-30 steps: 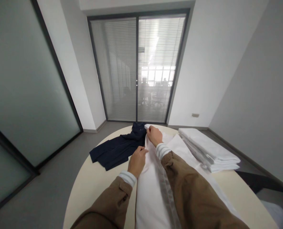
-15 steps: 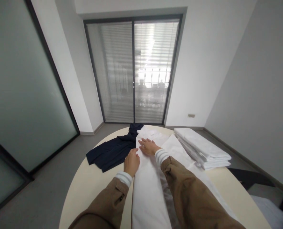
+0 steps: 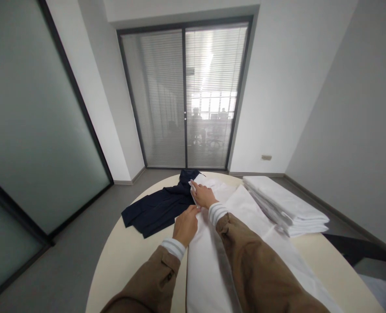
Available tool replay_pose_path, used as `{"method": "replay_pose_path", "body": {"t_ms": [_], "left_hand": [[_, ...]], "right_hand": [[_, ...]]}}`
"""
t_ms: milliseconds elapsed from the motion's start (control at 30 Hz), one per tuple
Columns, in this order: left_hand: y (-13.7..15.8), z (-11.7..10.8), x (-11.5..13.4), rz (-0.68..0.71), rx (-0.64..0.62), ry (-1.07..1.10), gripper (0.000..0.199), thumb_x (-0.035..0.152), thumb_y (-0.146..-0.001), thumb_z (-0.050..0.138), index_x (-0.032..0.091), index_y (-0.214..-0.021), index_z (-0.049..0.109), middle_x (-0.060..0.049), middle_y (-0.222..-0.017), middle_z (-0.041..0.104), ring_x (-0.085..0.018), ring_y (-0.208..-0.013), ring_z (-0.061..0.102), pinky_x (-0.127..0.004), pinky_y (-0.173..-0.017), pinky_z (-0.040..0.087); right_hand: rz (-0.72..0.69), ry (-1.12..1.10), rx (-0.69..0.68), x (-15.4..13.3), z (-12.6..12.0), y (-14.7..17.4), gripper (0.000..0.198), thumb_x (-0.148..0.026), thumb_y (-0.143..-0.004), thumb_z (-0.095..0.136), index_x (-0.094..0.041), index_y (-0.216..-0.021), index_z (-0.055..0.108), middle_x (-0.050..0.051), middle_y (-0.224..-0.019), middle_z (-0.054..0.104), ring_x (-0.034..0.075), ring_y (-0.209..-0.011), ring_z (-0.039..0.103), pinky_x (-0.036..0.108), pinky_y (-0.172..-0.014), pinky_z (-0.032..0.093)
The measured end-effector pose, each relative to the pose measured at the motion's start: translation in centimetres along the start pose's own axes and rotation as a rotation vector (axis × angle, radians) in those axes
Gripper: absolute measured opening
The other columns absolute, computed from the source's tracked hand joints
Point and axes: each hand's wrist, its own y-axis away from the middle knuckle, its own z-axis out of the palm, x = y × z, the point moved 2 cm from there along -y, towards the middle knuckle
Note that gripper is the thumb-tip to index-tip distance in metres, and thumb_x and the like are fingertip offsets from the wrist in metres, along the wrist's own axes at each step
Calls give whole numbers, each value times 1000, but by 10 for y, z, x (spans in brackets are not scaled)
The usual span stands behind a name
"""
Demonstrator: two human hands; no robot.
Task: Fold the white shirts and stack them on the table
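A long white cloth garment [image 3: 202, 261] lies over the table, spreading from its far side towards me. My right hand [image 3: 204, 195] pinches the garment's left edge near the far end, and a small fold stands up at its fingertips. Closer to me, my left hand [image 3: 185, 224] has its fingers closed on the same edge, the fingertips partly hidden. A dark navy garment [image 3: 160, 208] is laid out just left of both hands. Its right end touches the white cloth.
A stack of folded white cloth [image 3: 285, 202] rests at the table's right side. The round cream table [image 3: 127, 265] has its curved edge on the left. Beyond stands a glass door with blinds [image 3: 183, 95]. Frosted panels [image 3: 33, 108] line the left.
My right hand has gone from lying flat on the white cloth to gripping its left edge, lifting a fold. My left hand has shifted slightly right and closed on the edge. The view has turned slightly left.
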Motion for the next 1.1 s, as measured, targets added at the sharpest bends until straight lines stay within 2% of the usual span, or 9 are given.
{"method": "replay_pose_path", "body": {"t_ms": [100,200,367,467,533,700,800,967,1100], "left_hand": [[0,-4,8,169,-85,-98,39,1,-89,45,23,-111,68,-4,-120,67,-20,-106,62,-31,-91,50],[1,-9,14,277,-179,-160,31,5,-92,46,22,-103,70,-6,-107,70,-22,-98,62,-34,-86,51],[1,-13,18,320,-246,-185,28,10,-95,47,22,-100,71,-9,-103,71,-23,-98,61,-34,-82,51],[2,-10,16,303,-233,-162,28,9,-94,47,24,-99,71,-7,-104,71,-23,-98,61,-34,-83,52],[2,-6,13,236,-175,-120,33,5,-91,47,24,-105,70,-6,-112,70,-21,-105,61,-33,-91,51],[3,1,-1,-108,17,9,46,2,-86,45,23,-123,62,-5,-130,63,-18,-107,65,-29,-93,51],[3,2,-6,-222,51,22,42,5,-86,46,22,-121,62,-6,-128,63,-20,-105,66,-30,-89,52],[4,2,-7,-231,58,-5,36,7,-87,46,18,-118,61,-9,-124,63,-22,-108,64,-31,-90,50],[5,-3,-1,-206,93,-48,35,7,-86,50,19,-116,63,-10,-130,56,-22,-114,60,-30,-89,50]], "right_hand": [[123,10,112,-1,-10,-6,62,-54,-97,43,-23,-149,33,16,-125,63,30,-113,60,44,-94,40],[125,70,203,-3,-19,-8,62,-54,-89,58,-20,-139,43,16,-125,61,32,-116,57,43,-94,40],[144,85,221,-5,-26,-12,29,-39,-95,49,-19,-114,59,15,-112,66,29,-109,61,39,-91,41],[300,-49,252,5,-29,-17,36,-42,-100,37,-19,-116,58,15,-106,68,28,-101,65,37,-86,44],[328,-194,248,15,-28,-22,42,-41,-102,29,-18,-128,53,16,-110,69,27,-104,64,36,-88,45],[80,-414,39,29,-8,-24,53,-24,-101,27,-15,-153,22,13,-127,66,18,-111,63,33,-95,46],[-30,-415,-75,28,6,-13,56,-27,-100,35,-16,-154,24,12,-142,57,16,-122,59,30,-102,44],[-132,-349,-223,28,18,17,53,-33,-98,44,-19,-148,43,11,-154,43,22,-144,36,37,-118,28],[-150,-230,-250,38,14,45,59,-37,-98,41,-22,-154,34,12,-164,21,32,-151,16,53,-119,18]]}}
